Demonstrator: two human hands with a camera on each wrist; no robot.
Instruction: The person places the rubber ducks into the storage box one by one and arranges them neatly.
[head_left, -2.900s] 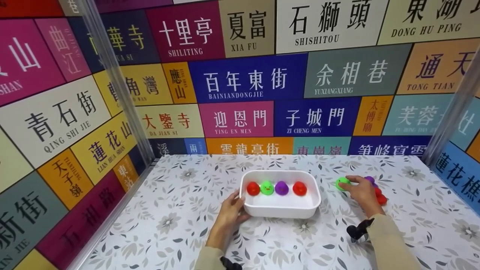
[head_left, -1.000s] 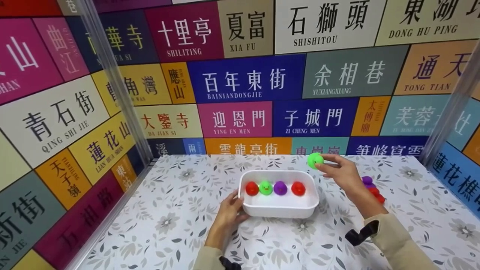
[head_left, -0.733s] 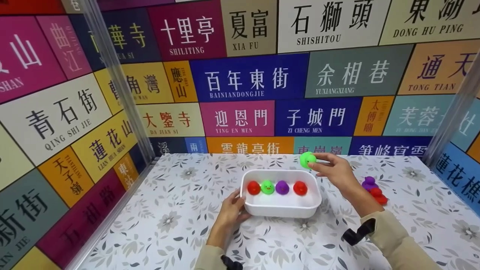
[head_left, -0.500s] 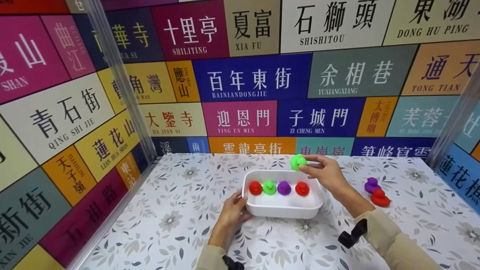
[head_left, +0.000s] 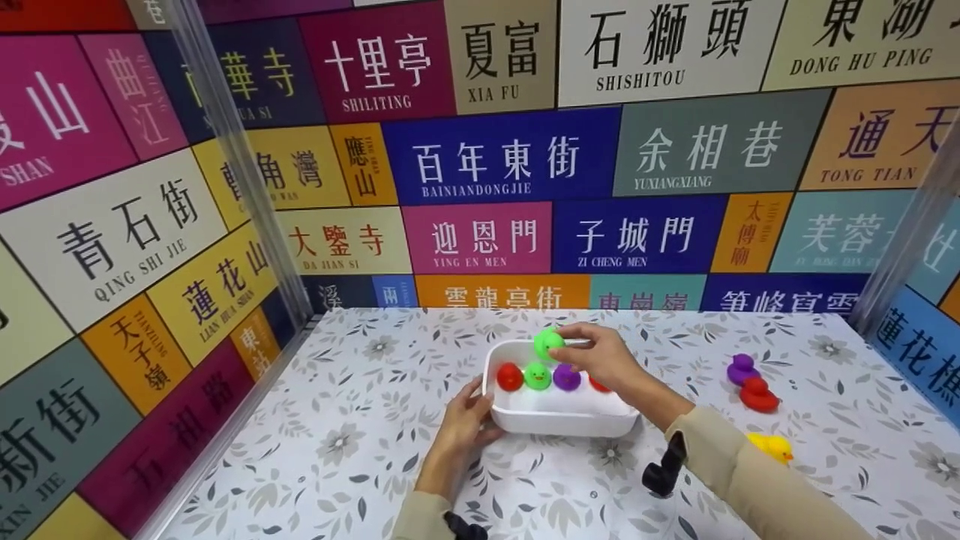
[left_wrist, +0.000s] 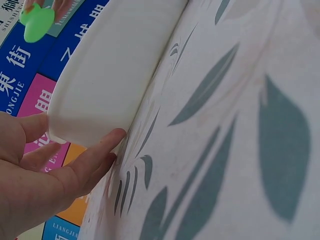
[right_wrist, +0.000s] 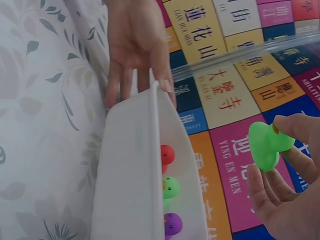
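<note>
1. My right grip (head_left: 604,356) pinches a green duck (head_left: 549,344) between thumb and fingers, opened only as wide as its body; the duck hangs above the back rim of the white box (head_left: 559,424), at centre frame.
2. My left grip (head_left: 461,420) holds the box's left end, thumb at the rim; light, steady pressure should stop it sliding.
3. Inside, left to right, sit a red duck (head_left: 510,377), second green duck (head_left: 537,376), purple duck (head_left: 567,377) and another red duck (head_left: 598,385).
4. To place mine well, I'd clear the rim, lower it onto the white floor showing before that row, then release gently, nudging none.
5. At frame right, a loose purple duck (head_left: 742,369), loose red duck (head_left: 759,395) and yellow duck (head_left: 772,448) rest on the tabletop (head_left: 337,487).
</note>
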